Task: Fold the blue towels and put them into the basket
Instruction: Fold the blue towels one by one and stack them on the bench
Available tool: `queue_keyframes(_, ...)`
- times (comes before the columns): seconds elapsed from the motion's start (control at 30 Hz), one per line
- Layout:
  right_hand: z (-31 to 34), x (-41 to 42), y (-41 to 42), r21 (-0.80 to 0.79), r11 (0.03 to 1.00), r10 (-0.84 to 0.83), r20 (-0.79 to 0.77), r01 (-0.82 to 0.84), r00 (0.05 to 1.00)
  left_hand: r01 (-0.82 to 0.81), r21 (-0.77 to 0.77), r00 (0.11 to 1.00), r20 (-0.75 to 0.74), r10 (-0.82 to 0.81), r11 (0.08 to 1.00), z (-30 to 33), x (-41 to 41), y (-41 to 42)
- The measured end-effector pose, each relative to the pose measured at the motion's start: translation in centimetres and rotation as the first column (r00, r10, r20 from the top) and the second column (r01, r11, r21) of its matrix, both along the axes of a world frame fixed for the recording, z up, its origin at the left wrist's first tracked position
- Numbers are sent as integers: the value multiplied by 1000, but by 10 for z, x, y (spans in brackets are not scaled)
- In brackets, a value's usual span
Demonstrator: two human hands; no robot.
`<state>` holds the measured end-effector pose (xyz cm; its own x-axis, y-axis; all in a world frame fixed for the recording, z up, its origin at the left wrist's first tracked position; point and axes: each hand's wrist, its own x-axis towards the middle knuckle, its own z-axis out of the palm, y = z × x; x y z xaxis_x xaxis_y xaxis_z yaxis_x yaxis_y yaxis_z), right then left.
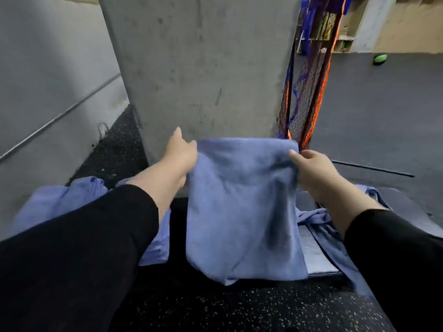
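Hanging in the middle of the frame, a folded blue towel (242,207) is held up by its two top corners. The left hand (179,152) pinches the upper left corner, thumb raised toward the concrete pillar (199,63); the right hand (311,167) grips the upper right corner with its fingers curled over the edge. Both forearms come in from the bottom corners in black sleeves (72,248). The towel's lower edge droops toward the lower centre, slightly blurred.

More blue towels lie below: a crumpled pile (55,202) at the left edge behind the left sleeve, and rumpled cloth (318,224) to the lower right under the right forearm, draped over a grey pad (314,257).

The floor (215,305) along the bottom is black rubber with pale speckles. A grey wall (48,68) fills the upper left. Right of the pillar hangs orange and blue netting (309,97), with plain dark flooring (378,111) beyond, a green object (380,59) in the upper right, and wooden shelving (335,27) at the top. No writing can be read anywhere.
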<state>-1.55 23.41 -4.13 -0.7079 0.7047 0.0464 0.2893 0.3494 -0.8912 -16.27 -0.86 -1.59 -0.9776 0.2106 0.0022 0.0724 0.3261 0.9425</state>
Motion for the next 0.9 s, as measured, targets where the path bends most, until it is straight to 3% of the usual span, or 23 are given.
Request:
queue_keyframes(0.13,-60,20,-5,211,960,72,453,-185,889,72,-225,991,-91,-95,972,-76,53,-1)
queue_keyframes(0.2,-76,27,-10,161,935,164,597,-317,785,223,-463,962,-37,-270,858,-107,63,-3)
queue_keyframes(0.3,-85,35,-13,134,895,214,706,-425,675,366,-636,896,44,-442,679,-118,69,-7)
queue_keyframes(0.4,-86,46,-10,158,885,174,761,-438,625,306,-726,883,-25,-468,616,-119,75,-16)
queue_keyframes(0.47,-93,49,-5,108,894,173,812,-435,557,311,-794,870,16,-493,522,-125,79,-23)
queue_keyframes(0.6,-107,51,1,249,859,86,791,-447,606,241,-903,862,29,-507,356,-136,93,-30)
queue_keyframes(0.73,-102,50,-6,287,852,68,769,-439,635,157,-970,875,50,-482,186,-135,106,-31)
queue_keyframes(0.8,-96,49,-6,313,873,50,704,-373,708,145,-981,875,66,-480,130,-133,108,-33)
queue_keyframes(0.9,-88,49,-8,206,941,121,537,-268,835,178,-980,867,114,-485,88,-130,107,-36)
